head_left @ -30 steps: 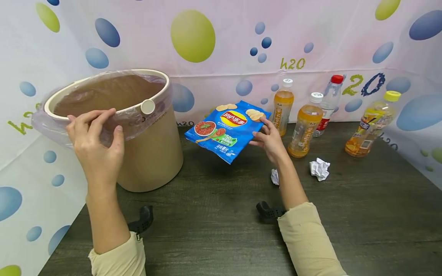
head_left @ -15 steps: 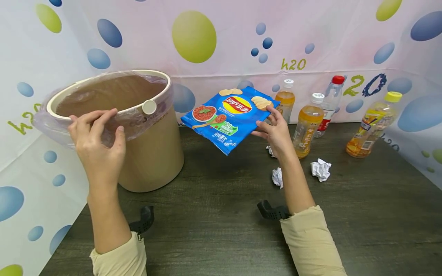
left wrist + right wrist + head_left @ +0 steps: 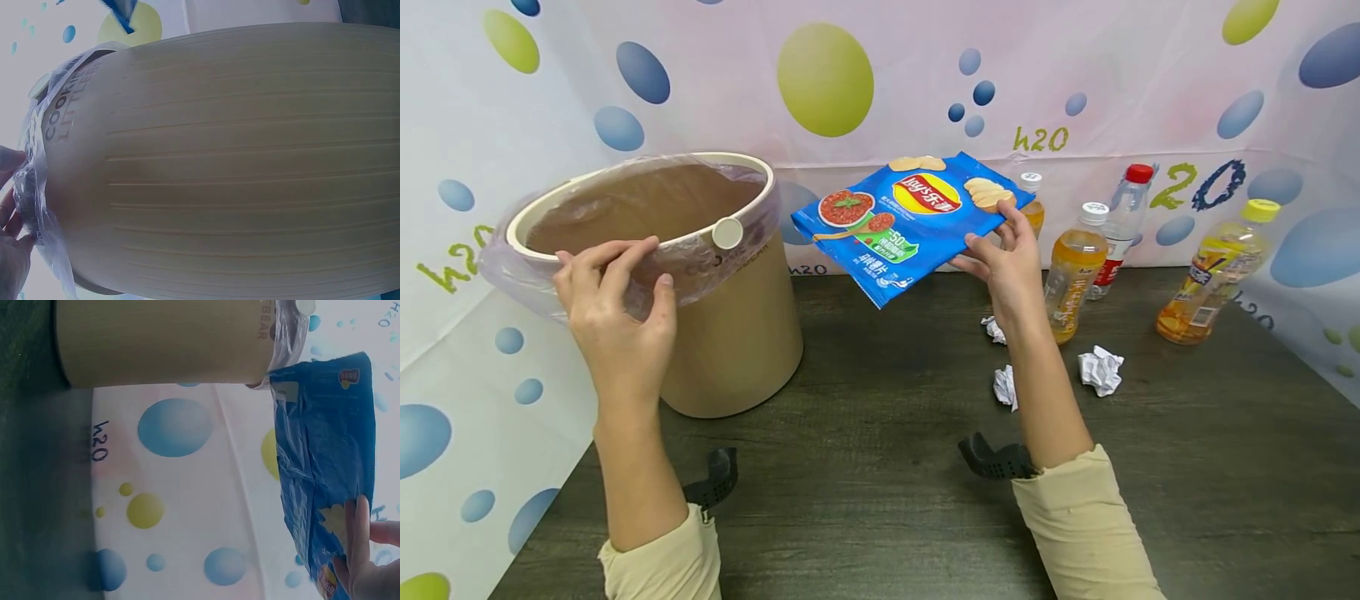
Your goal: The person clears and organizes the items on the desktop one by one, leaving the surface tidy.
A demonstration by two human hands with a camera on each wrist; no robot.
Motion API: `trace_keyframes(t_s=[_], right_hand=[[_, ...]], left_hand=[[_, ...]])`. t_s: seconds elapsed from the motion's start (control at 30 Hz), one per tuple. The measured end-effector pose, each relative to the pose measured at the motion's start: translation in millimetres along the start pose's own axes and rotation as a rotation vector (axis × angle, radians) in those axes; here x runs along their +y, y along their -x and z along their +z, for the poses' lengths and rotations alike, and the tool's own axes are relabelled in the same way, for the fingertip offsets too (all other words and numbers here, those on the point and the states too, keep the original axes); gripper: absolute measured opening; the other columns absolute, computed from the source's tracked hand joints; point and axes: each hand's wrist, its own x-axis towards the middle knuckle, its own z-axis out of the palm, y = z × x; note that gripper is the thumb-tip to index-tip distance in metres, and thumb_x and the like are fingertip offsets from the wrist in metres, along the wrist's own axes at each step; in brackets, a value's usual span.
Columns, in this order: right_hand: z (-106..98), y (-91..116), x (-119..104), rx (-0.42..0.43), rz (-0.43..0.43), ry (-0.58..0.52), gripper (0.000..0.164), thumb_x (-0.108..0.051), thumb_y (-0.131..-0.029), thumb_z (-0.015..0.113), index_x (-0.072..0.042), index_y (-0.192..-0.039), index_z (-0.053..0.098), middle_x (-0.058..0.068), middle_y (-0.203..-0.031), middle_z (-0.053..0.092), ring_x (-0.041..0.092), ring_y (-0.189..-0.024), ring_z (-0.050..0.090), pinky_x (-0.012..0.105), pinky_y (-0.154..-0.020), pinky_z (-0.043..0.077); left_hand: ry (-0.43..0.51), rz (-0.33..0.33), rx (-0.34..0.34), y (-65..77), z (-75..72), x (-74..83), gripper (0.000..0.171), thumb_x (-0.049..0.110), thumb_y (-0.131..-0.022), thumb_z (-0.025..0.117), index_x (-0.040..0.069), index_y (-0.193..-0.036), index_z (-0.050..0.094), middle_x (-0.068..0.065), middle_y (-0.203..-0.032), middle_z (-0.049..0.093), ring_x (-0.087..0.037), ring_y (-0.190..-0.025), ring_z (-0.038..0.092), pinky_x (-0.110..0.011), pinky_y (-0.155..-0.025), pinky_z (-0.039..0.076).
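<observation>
My left hand holds the near rim of a beige trash can, its fingers hooked over the edge and the thumb outside. A clear plastic liner is folded down around that rim, and the left wrist view shows my fingertips right at it. With my right hand I pinch the right edge of a blue Lay's chip bag, thumb against fingers. Tilted, with its printed front up, the bag hangs in the air right of the can. Its crinkled underside shows in the right wrist view, fingers flat along it.
Behind my right hand stand two orange drink bottles, one partly hidden, and a red-capped bottle. A yellow-capped bottle is farther right. Crumpled paper balls lie on the dark wood table. A patterned curtain hangs behind.
My right hand has lifted the chip bag higher, uncovering paper balls behind the forearm. My left hand keeps its place on the can's rim.
</observation>
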Motion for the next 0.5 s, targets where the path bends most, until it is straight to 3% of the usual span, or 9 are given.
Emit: trace_keyframes(t_s=[0.5], right_hand=[[28,-2,-29,-0.007,-0.118,0.0,0.067,0.001,-0.086,0.058,-0.01,-0.143,0.024,0.009,-0.135,0.037,0.031,-0.094,0.06,0.031,-0.072,0.051]], left_hand=[[0.001,-0.01,0.007,-0.7,0.4,-0.7,0.028,-0.009,-0.073,0.061,-0.004,-0.099,0.069,-0.023,-0.102,0.059,-0.027,-0.107,0.044,-0.034,-0.108,0.01]])
